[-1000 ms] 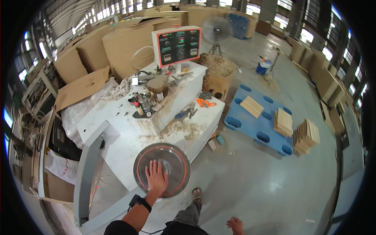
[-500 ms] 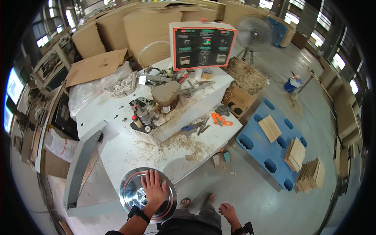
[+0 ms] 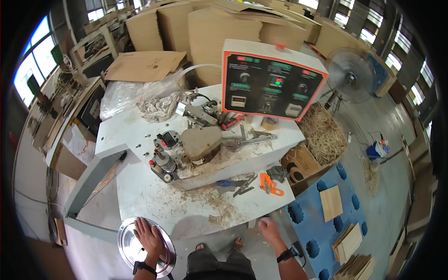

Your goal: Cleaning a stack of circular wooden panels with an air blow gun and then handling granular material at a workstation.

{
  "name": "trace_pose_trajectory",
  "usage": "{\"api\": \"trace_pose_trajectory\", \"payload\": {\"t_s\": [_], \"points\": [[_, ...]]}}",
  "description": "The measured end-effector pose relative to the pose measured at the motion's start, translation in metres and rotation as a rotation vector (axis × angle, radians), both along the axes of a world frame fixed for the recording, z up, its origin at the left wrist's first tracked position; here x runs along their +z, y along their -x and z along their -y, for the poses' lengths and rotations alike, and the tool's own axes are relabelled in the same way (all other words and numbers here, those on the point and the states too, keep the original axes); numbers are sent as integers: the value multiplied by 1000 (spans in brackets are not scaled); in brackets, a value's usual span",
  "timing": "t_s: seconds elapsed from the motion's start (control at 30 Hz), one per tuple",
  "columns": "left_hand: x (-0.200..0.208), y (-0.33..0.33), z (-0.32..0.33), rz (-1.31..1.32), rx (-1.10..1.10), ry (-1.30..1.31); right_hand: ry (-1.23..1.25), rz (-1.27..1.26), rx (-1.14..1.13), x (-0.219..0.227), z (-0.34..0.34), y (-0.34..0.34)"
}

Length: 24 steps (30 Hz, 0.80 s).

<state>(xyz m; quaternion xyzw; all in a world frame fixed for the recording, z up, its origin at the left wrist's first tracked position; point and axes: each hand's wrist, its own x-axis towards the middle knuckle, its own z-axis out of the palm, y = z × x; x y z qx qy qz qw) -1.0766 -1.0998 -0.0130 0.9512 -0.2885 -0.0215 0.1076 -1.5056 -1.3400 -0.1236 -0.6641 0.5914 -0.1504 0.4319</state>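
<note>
My left hand [image 3: 148, 237] lies flat, fingers stretched out, on a shiny round metal disc [image 3: 128, 240] that looks like a stool seat, at the near left of the table. My right hand [image 3: 269, 228] is curled into a loose fist near the table's front edge, with nothing visible in it. Closest to it on the white machine table [image 3: 186, 219] lie an orange tool [image 3: 271, 185], a blue-handled tool [image 3: 226, 183] and some dark metal pieces [image 3: 246, 185]. Wood dust and shavings cover part of the tabletop.
A control box [image 3: 273, 84] with a red border stands over the machine head [image 3: 201, 142]. A wrench [image 3: 249, 143] lies behind it. On the right, a blue pallet [image 3: 303, 224] bears wooden boards [image 3: 331, 204], beside a carton of shavings [image 3: 322, 135] and a fan [image 3: 351, 77]. A grey frame [image 3: 91, 186] juts out at left.
My view has shifted, so the table sits differently in the picture. My right hand has come forward toward the table edge, its fingers more curled. My left hand stays on the metal disc.
</note>
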Motion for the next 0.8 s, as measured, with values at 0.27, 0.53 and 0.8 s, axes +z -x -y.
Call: {"api": "trace_pose_trajectory", "payload": {"t_s": [0.27,0.53,0.8], "points": [[-20,-33,15,7,499,-85,110,339,-315,49,201,-105],[-1,-48,22,-37,484,16,55,373,-1212,28,345,-137],[-8,-70,11,66,386,-52,-10,601,-1216,37,343,-177]]}}
